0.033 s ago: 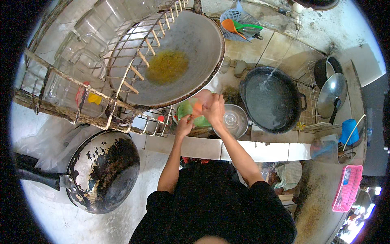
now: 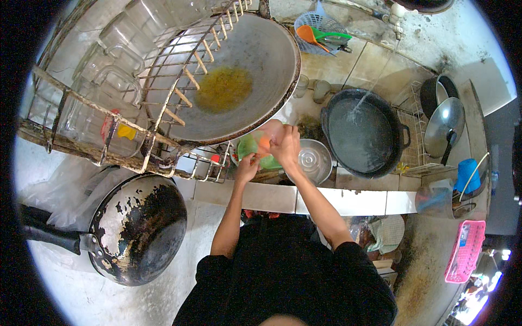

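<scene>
My left hand (image 2: 248, 168) has its fingers pinched at the lower edge of a see-through pinkish piece (image 2: 272, 131) that looks like thin plastic. An orange patch (image 2: 264, 142) shows in or behind it. From the right side my right hand (image 2: 286, 148) grips the same piece, its fingers curled over the top. Under and behind the hands lies something light green (image 2: 248, 145), perhaps a bowl, partly covered. A shiny metal bowl (image 2: 310, 161) sits just right of my right wrist.
Water runs from a tap (image 2: 398, 30) into a dark basin (image 2: 363, 138). A large wok (image 2: 272, 65) stands behind a rusty rack (image 2: 174, 87) of glass mugs. A blackened pan (image 2: 138, 228) is at left. Pot lid (image 2: 445, 127), blue cup (image 2: 466, 175) and pink basket (image 2: 465, 251) are at right.
</scene>
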A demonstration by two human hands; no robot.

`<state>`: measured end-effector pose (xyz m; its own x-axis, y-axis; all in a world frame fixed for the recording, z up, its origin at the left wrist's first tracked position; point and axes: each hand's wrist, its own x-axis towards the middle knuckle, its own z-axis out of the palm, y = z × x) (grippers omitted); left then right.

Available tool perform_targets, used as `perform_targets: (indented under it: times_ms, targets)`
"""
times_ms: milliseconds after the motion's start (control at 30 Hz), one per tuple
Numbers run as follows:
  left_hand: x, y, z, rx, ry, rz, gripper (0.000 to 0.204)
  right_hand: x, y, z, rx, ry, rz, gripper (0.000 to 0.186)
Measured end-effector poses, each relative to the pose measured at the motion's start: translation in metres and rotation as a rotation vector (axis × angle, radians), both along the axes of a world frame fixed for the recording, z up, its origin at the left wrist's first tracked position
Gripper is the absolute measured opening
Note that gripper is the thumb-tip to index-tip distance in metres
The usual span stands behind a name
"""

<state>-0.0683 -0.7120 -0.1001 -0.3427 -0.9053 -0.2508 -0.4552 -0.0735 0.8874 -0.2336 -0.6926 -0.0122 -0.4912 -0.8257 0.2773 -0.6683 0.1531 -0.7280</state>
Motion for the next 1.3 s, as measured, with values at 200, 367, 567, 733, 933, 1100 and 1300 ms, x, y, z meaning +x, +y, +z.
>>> perform_targets:
  times_ms: [200,367,567,733,933,1100,1300]
  targets:
    - [0.003,-0.002,-0.024,-0.024,0.006,-0.017,0.027,0.005,-0.001,0.008,-0.01,0.003,0.031,0.055]
    - [-0.01,-0.004,-0.025,-0.006,-0.048,-0.058,0.026,-0.008,-0.002,0.007,-0.034,0.052,-0.012,0.056]
    - [-0.012,-0.004,-0.025,0.267,0.129,-0.104,0.025,-0.009,0.003,0.015,-0.017,0.103,0.032,0.057]
    - [-0.029,0.0,-0.012,0.511,0.338,-0.032,0.031,-0.015,0.008,0.01,0.013,0.145,0.047,0.067]
    - [-0.006,-0.008,-0.039,0.51,0.443,-0.05,0.041,-0.002,0.006,0.024,-0.074,0.13,0.094,0.062]
    - [-0.021,-0.007,-0.012,0.524,0.399,-0.066,0.046,-0.009,0.002,0.029,-0.054,0.144,0.08,0.065]
    - [-0.027,-0.01,0.005,0.52,0.405,-0.043,0.046,-0.023,0.008,0.027,-0.098,0.189,0.06,0.064]
